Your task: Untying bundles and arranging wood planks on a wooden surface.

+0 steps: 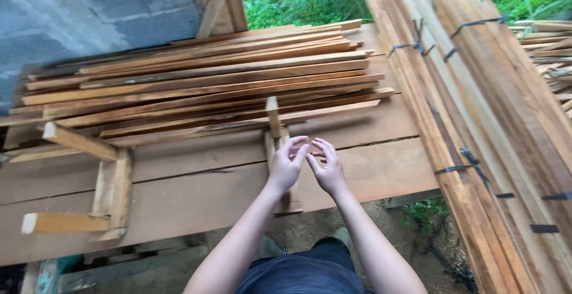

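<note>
My bench carries a stack of slats, bundled planks leaning just beside it. An upright stop stands near my left hand and right hand, fingertips touching, fingers loosely spread, gripping nothing.

Bare forearms, no sleeves; dark blue-grey trousers.

Rough-sawn, matt reddish wood slats lie on a worn plank table beside grey concrete blocks.
</note>
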